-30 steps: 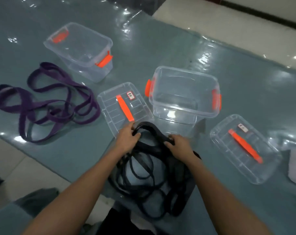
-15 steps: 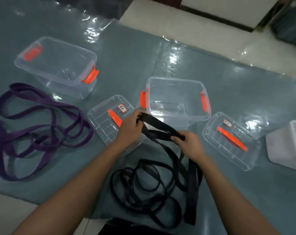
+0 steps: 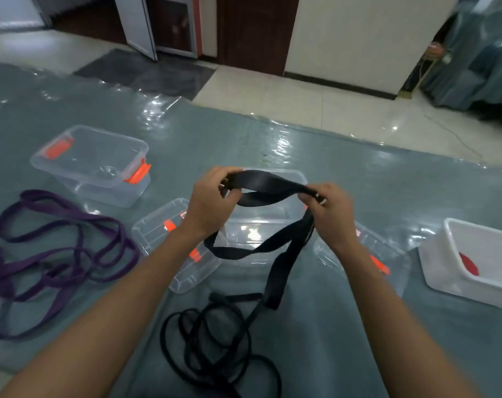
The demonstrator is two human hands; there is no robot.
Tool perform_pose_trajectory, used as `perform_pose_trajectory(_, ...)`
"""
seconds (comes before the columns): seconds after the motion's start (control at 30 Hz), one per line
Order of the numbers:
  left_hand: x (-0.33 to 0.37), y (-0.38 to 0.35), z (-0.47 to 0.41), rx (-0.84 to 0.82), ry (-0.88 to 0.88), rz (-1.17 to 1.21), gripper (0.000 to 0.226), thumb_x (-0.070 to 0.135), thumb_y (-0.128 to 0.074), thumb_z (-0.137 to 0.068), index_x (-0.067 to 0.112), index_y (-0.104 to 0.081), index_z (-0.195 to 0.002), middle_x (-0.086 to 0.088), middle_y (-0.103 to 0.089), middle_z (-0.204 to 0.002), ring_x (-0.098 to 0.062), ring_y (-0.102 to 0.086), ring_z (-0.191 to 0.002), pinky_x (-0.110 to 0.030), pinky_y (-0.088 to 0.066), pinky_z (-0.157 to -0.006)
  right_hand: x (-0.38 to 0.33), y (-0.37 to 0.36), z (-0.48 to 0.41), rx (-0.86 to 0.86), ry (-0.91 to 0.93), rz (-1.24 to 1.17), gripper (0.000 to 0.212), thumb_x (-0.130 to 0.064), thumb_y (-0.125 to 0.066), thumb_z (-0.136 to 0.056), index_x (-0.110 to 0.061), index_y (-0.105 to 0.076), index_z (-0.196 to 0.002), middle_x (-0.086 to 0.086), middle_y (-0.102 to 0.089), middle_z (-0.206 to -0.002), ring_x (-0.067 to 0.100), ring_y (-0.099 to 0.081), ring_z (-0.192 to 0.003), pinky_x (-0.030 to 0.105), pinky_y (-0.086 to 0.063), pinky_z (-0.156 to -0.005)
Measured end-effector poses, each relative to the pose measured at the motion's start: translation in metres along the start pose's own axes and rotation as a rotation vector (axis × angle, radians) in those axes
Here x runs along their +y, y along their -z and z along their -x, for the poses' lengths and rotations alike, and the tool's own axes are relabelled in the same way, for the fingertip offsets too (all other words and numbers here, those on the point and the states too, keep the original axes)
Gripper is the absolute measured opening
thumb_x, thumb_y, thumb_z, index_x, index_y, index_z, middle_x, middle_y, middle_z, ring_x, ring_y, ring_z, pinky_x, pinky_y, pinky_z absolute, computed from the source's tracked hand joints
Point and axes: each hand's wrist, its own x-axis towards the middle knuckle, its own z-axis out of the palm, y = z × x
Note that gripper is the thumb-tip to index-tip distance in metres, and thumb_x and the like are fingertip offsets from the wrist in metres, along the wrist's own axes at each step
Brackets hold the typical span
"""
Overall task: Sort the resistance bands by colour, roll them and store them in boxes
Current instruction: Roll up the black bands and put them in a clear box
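- Glossy grey-blue mat [image 3: 387,193] carries everything.
- Left hand [image 3: 208,205] and right hand [image 3: 331,209] pinch the black band [image 3: 268,179] above the mat's middle; its tail trails toward the near edge.
- Probably limp, light, rubbery; roll from one pinched end.

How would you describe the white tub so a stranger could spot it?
Follow the grey-blue sheet to its right side, beyond the person's right hand. The white tub sits there. Its neighbours are clear boxes with orange latches; this one is opaque white, with something red inside.
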Motion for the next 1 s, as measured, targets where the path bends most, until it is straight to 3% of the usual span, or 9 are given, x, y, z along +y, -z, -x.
perform_pose_trajectory(0.1,0.003,-0.01,0.019,-0.068,0.008,-0.028,0.035,0.001,-0.065,-0.075,0.014,-0.071,-0.107,0.008,-0.065,-0.096,-0.012,-0.061,-0.084,-0.022,-0.051,-0.079,0.02,-0.004,0.028,-0.078,-0.018,0.005,0.012,-0.014,-0.076,-0.087,-0.012,-0.079,-0.098,-0.001,-0.065,-0.091,0.016,-0.057,-0.089,0.032,-0.044,-0.079)
perform_pose_trajectory(0.2,0.001,-0.018,0.04,-0.184,0.086,-0.046,0.036,0.007,-0.063,-0.071,0.014,-0.071,-0.106,0.003,-0.068,-0.1,-0.018,-0.064,-0.091,-0.029,-0.053,-0.085,0.043,-0.012,0.066,-0.254,-0.087,-0.035,0.018,-0.013,-0.075,-0.088,-0.01,-0.078,-0.105,0.002,-0.071,-0.113,0.016,-0.062,-0.106,0.027,-0.044,-0.092)
perform_pose_trajectory(0.33,-0.011,-0.023,0.068,-0.34,0.157,-0.136,0.04,0.001,-0.069,-0.07,0.017,-0.072,-0.106,0.004,-0.068,-0.099,-0.016,-0.063,-0.094,-0.035,-0.052,-0.089,0.07,-0.022,0.108,-0.462,-0.29,-0.098,0.009,-0.022,-0.073,-0.087,-0.028,-0.077,-0.093,-0.011,-0.072,-0.076,0.001,-0.063,-0.071,0.022,-0.045,-0.068)
perform_pose_trajectory(0.47,-0.024,-0.023,0.094,-0.597,0.213,-0.309,0.044,0.002,-0.069,-0.07,0.019,-0.072,-0.111,0.001,-0.069,-0.107,-0.02,-0.063,-0.102,-0.039,-0.049,-0.094,0.096,-0.022,0.131,-0.516,-0.224,-0.013,0.008,-0.026,-0.072,-0.089,-0.024,-0.077,-0.095,-0.018,-0.062,-0.066,-0.005,-0.057,-0.063,0.011,-0.036,-0.058)
perform_pose_trajectory(0.53,-0.031,-0.024,0.108,-0.717,0.209,-0.43,0.043,0.009,-0.072,-0.073,0.021,-0.07,-0.115,-0.001,-0.07,-0.113,-0.022,-0.063,-0.107,-0.039,-0.048,-0.096,0.105,-0.02,0.137,-0.541,-0.151,0.045,0.016,-0.023,-0.073,-0.086,-0.025,-0.076,-0.102,-0.018,-0.067,-0.079,-0.003,-0.059,-0.073,0.007,-0.036,-0.066)
perform_pose_trajectory(0.6,-0.039,-0.024,0.122,-0.78,0.184,-0.557,0.038,0.019,-0.073,-0.078,0.024,-0.069,-0.115,-0.001,-0.07,-0.114,-0.023,-0.063,-0.11,-0.039,-0.047,-0.095,0.119,-0.02,0.144,-0.523,-0.072,0.11,0.029,-0.017,-0.073,-0.084,-0.02,-0.074,-0.113,-0.004,-0.072,-0.105,0.014,-0.063,-0.101,0.019,-0.042,-0.088)
perform_pose_trajectory(0.7,-0.054,-0.015,0.133,-0.745,0.228,-0.7,0.031,0.024,-0.069,-0.079,0.027,-0.069,-0.11,0.002,-0.07,-0.109,-0.023,-0.064,-0.108,-0.039,-0.047,-0.092,0.141,-0.012,0.154,-0.388,-0.201,0.184,0.045,-0.017,-0.072,-0.087,-0.014,-0.065,-0.131,0.008,-0.06,-0.138,0.028,-0.05,-0.131,0.034,-0.032,-0.114)
perform_pose_trajectory(0.83,-0.069,0.004,0.136,-0.685,0.351,-0.815,0.03,0.031,-0.066,-0.079,0.031,-0.068,-0.109,0.003,-0.07,-0.112,-0.025,-0.065,-0.11,-0.039,-0.048,-0.092,0.168,-0.01,0.169,-0.422,-0.322,0.212,0.053,-0.028,-0.072,-0.089,-0.012,-0.057,-0.137,0.009,-0.057,-0.139,0.032,-0.049,-0.131,0.039,-0.035,-0.113)
perform_pose_trajectory(1.0,-0.06,-0.018,0.156,-1.001,0.317,-0.784,0.061,0.03,-0.06,-0.076,0.038,-0.054,-0.137,0.012,-0.053,-0.138,-0.017,-0.04,-0.138,-0.047,-0.024,-0.118,0.175,-0.027,0.178,-0.404,-0.594,0.019,0.064,-0.033,-0.071,-0.091,-0.008,-0.047,-0.144,0.016,-0.059,-0.136,0.03,-0.056,-0.122,0.037,-0.042,-0.104)
